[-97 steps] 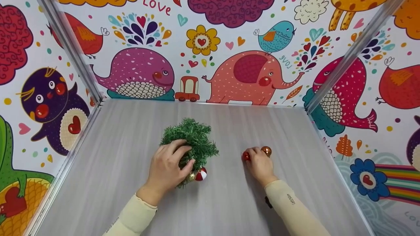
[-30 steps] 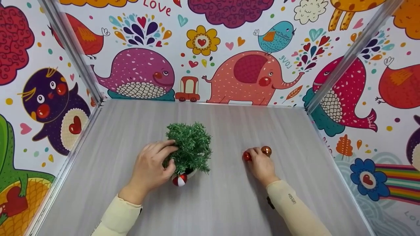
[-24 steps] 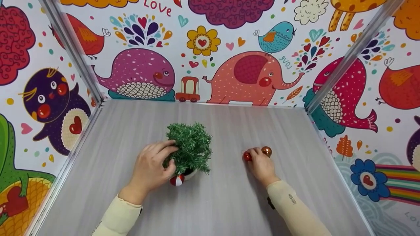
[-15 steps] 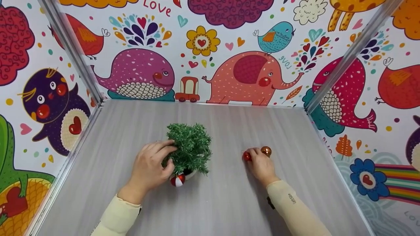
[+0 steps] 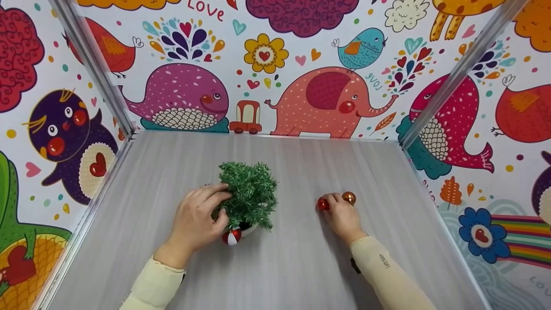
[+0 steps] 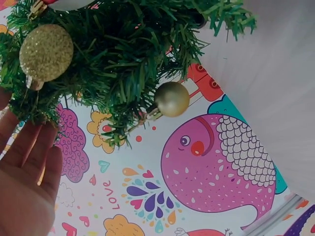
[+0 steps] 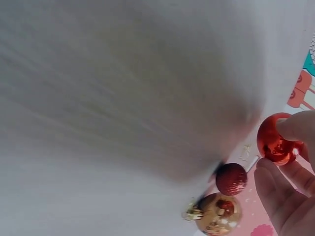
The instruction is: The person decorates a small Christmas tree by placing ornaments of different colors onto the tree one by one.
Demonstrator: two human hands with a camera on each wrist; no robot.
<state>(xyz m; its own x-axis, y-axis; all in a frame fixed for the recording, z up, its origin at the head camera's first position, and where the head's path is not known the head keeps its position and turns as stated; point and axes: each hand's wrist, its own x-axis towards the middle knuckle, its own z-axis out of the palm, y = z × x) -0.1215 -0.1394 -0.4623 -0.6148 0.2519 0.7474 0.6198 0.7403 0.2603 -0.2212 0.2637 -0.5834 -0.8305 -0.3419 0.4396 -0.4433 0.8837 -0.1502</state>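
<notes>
A small green artificial Christmas tree stands left of centre on the table, its pale pot partly showing below. My left hand holds the branches on its left side, fingers curved and thumb apart. A red-and-white ball hangs low at the front. The left wrist view shows a glittery gold ball and a smooth gold ball on branches. To the right, my right hand pinches a shiny red ball between thumb and fingers. Beside it lie a dark red textured ball and a shiny gold ball.
The grey wood-grain table is bounded at the back and sides by walls printed with cartoon animals. Metal posts stand at the back corners.
Since the oldest frame, the tree has turned and tilted differently, and its red-and-white ball and my left hand have moved left. Over the last second both hands stay almost still.
</notes>
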